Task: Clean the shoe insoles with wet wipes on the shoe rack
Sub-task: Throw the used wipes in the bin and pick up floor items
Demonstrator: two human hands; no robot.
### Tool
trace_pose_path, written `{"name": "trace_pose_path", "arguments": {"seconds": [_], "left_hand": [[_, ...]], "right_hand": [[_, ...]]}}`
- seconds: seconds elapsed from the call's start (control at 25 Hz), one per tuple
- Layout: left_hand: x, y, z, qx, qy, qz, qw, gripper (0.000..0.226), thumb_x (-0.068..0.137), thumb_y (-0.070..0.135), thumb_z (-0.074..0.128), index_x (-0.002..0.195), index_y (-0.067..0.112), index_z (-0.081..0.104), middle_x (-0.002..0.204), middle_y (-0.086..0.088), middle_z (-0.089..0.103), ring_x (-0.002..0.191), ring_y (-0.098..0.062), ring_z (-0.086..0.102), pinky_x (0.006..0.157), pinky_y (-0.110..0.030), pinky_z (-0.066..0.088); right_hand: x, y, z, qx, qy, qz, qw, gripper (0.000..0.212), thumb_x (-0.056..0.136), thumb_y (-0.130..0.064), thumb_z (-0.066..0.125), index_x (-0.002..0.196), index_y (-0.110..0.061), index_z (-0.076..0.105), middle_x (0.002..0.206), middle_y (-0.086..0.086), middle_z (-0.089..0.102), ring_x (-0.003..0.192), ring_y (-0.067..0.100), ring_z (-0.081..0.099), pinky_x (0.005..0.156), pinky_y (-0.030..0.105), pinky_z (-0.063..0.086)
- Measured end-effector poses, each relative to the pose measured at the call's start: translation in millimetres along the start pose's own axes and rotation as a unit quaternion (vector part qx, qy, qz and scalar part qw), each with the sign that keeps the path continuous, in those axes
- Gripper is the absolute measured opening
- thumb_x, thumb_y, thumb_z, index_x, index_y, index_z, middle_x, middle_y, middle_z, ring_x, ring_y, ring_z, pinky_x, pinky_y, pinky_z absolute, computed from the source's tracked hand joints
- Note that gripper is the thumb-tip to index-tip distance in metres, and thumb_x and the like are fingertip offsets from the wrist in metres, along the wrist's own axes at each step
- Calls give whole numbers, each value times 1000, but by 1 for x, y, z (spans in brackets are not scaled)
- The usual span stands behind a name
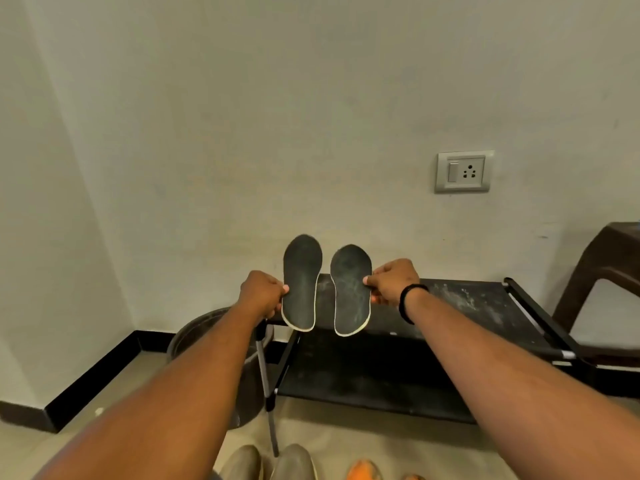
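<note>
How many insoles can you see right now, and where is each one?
2. One insole is held upright by the left hand; the other insole by the right hand, side by side above the shoe rack.

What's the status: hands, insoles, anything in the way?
Left hand pinches left insole; right hand pinches right insole. Both held upright above shoe rack. No wipes in view. Nothing blocking.

One head-worn camera looks forward and slightly down, near the shoe rack [450, 299], facing the wall [242, 116].
</note>
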State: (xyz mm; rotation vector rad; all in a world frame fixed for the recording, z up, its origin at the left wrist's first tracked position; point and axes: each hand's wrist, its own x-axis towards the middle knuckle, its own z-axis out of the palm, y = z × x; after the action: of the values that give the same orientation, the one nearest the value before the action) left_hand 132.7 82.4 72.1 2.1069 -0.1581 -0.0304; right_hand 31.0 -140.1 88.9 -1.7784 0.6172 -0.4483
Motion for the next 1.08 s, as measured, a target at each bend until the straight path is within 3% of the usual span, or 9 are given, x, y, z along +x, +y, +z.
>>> {"name": "trace_pose_path", "arguments": {"seconds": [0.08,0.2,0.36,0.52,0.72,0.88,1.08], "left_hand": [[11,-11,10,38,0,-11,999,14,91,12,70,92,-2,72,68,-13,64,53,-21,57,51,-29,48],[27,-23,18,109,26,1,994,21,86,20,77,79,1,74,68,-14,69,59,-26,65,67,-37,61],[33,-31,15,157,72,0,985,30,77,30,84,68,5,72,66,-12,70,68,-28,70,74,-41,61],[25,-23,12,165,90,18,982,32,75,35,86,69,7,71,65,-9,70,68,-25,69,74,-38,60],[-18,18,28,115,34,86,989,28,77,30,84,64,11,69,57,-5,69,52,-15,68,71,-30,59],[-81,44,63,61,-28,163,984,30,82,31,79,65,9,69,54,1,67,44,-8,64,58,-23,55],[-161,-2,138,-2,-83,201,976,34,86,32,74,59,15,62,52,0,63,45,-9,60,50,-26,49]], "right_hand": [[14,17,12,-2,13,15,1000,10,80,-1,76,76,-3,67,80,15,70,55,22,65,50,28,54],[30,35,25,-7,21,37,999,8,79,-5,77,78,-6,69,74,12,68,46,17,59,44,22,47],[41,40,31,8,16,54,998,6,82,2,73,81,-1,67,69,14,66,39,16,57,43,23,50],[34,42,27,18,17,47,999,17,83,7,64,70,-4,60,83,21,72,54,24,59,69,39,61],[0,40,12,21,70,-38,997,11,82,-3,72,75,-9,66,76,12,70,52,16,60,53,26,57],[-35,49,-9,-41,95,-123,987,15,81,-14,73,68,-20,70,72,-4,70,70,12,67,73,29,56],[-82,87,-41,-89,117,-161,976,14,82,-20,72,69,-22,70,62,-12,64,64,0,61,63,12,46]]}}
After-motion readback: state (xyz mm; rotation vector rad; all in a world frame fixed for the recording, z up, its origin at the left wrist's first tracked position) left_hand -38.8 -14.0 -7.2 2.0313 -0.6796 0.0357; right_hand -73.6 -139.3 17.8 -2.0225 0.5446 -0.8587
